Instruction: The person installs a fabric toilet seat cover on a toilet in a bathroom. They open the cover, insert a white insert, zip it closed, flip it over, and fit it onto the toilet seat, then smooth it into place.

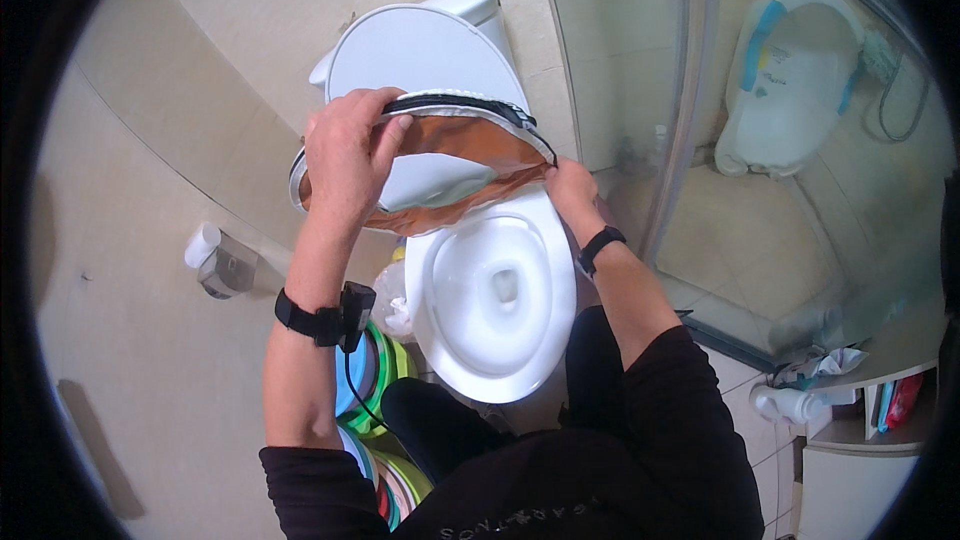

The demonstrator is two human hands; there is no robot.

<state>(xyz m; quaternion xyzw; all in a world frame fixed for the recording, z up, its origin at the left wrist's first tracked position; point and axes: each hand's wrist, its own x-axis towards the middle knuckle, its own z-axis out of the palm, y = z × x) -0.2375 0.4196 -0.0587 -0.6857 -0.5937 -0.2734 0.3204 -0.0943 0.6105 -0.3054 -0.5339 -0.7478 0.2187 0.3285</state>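
Observation:
A soft toilet seat cover (pixel 470 136), with an orange-brown underside, white edging and a dark zip-like strip, stands tilted up in front of the raised toilet lid (pixel 420 48). My left hand (pixel 345 145) pinches its upper left edge between thumb and fingers. At its right edge, my right hand (pixel 572 190) has its fingers closed on the cover. Through the ring's opening, a white surface shows. Below lies the white toilet bowl (pixel 428 290). Whether a hard seat sits inside the cover I cannot tell.
Left of the bowl stand a bag-lined bin (pixel 392 298) and stacked coloured basins (pixel 392 365). A paper holder (pixel 226 272) hangs on the left wall. Glass shower panels (pixel 672 140) rise at the right, with a baby bathtub (pixel 790 90) behind. A low shelf (pixel 850 440) stands lower right.

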